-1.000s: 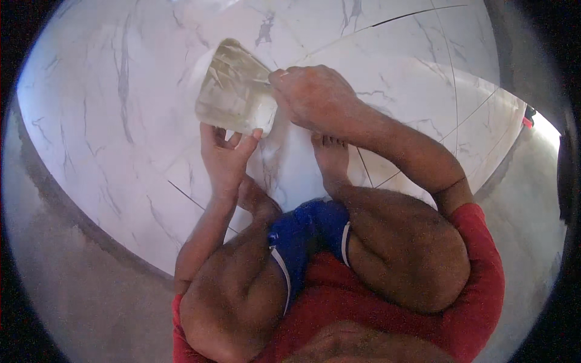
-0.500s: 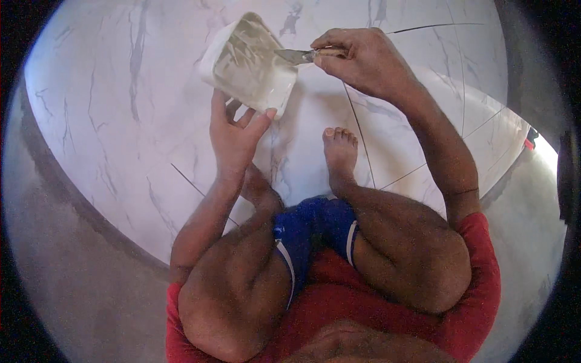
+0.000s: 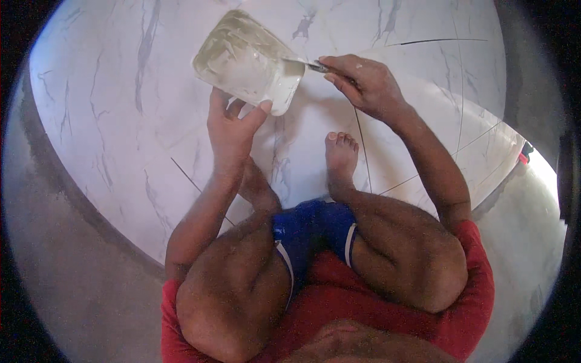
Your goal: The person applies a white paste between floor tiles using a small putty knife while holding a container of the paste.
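Note:
A white rectangular plastic tub (image 3: 287, 92) is tilted so its opening faces up toward me. White paste (image 3: 239, 65) is smeared over its bottom and walls. My left hand (image 3: 233, 128) holds the tub from its near side, with the thumb at the rim and the other fingers partly hidden underneath. In my closed right hand (image 3: 370, 88) is a putty knife (image 3: 318, 67), gripped by its handle. Its blade points left and lies at the tub's right rim, with the tip hard to make out against the paste.
Below the tub are white marble-look floor tiles (image 3: 109, 121) with grey veins and thin dark joints. My bare right foot (image 3: 342, 154) rests on them near the tub. Rough grey floor (image 3: 97, 266) borders the tiles. A small red thing (image 3: 524, 155) lies at the far right edge.
The tub has turned so more of its inside shows. My right hand has moved slightly nearer to me, and the blade has shifted from over the opening to the right rim.

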`<action>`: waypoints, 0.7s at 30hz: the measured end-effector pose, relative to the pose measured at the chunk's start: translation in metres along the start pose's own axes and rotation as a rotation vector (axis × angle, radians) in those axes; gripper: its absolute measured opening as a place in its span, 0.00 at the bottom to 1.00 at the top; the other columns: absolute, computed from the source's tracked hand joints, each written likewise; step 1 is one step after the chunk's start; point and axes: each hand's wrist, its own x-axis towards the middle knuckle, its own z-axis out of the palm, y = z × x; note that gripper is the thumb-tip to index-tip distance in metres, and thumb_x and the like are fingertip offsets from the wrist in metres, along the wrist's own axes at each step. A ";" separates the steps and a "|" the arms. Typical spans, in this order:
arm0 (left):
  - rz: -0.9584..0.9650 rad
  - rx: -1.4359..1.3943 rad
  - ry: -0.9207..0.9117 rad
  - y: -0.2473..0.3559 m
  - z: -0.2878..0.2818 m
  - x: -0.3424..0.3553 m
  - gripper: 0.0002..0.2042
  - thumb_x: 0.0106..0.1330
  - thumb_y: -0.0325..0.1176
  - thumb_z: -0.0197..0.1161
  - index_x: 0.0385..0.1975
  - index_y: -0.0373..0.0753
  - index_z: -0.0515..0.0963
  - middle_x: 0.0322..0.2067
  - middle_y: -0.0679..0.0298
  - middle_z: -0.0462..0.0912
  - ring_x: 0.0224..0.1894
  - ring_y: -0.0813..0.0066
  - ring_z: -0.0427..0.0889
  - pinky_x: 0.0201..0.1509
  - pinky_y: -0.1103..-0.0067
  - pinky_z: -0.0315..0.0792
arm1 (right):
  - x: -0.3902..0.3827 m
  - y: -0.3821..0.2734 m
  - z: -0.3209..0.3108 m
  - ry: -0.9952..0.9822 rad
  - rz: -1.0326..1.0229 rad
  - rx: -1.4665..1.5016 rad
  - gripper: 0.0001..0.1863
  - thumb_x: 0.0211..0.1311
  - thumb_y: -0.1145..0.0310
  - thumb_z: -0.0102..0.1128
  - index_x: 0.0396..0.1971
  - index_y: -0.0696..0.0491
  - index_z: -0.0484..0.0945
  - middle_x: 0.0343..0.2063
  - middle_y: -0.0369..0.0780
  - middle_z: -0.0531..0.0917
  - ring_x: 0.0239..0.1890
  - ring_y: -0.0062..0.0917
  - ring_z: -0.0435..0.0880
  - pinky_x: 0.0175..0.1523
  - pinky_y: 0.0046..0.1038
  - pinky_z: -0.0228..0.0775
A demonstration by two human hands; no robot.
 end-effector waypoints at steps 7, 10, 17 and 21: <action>0.005 -0.028 -0.009 -0.002 0.005 -0.004 0.39 0.54 0.24 0.76 0.65 0.30 0.61 0.60 0.52 0.70 0.62 0.60 0.73 0.67 0.67 0.71 | -0.016 -0.019 0.010 -0.050 0.325 0.245 0.18 0.68 0.62 0.61 0.52 0.57 0.81 0.36 0.46 0.88 0.32 0.34 0.87 0.42 0.31 0.79; 0.018 -0.023 0.011 -0.002 0.007 -0.007 0.39 0.54 0.24 0.76 0.65 0.30 0.61 0.60 0.52 0.70 0.62 0.59 0.73 0.66 0.66 0.72 | -0.019 -0.023 0.019 -0.057 0.375 0.313 0.19 0.68 0.61 0.61 0.52 0.57 0.81 0.36 0.47 0.87 0.32 0.32 0.87 0.42 0.31 0.79; 0.037 -0.056 0.047 -0.003 0.007 -0.009 0.40 0.52 0.22 0.76 0.66 0.31 0.61 0.61 0.52 0.69 0.62 0.58 0.73 0.64 0.67 0.74 | -0.029 -0.047 0.038 -0.087 0.419 0.629 0.19 0.68 0.60 0.61 0.50 0.58 0.82 0.33 0.40 0.88 0.32 0.21 0.84 0.41 0.27 0.77; 0.013 -0.006 0.041 0.001 0.001 -0.009 0.40 0.53 0.22 0.76 0.66 0.31 0.61 0.61 0.52 0.69 0.63 0.58 0.72 0.65 0.67 0.72 | -0.026 -0.032 0.026 -0.251 0.760 0.875 0.20 0.69 0.60 0.60 0.52 0.59 0.80 0.34 0.38 0.87 0.29 0.17 0.81 0.36 0.23 0.75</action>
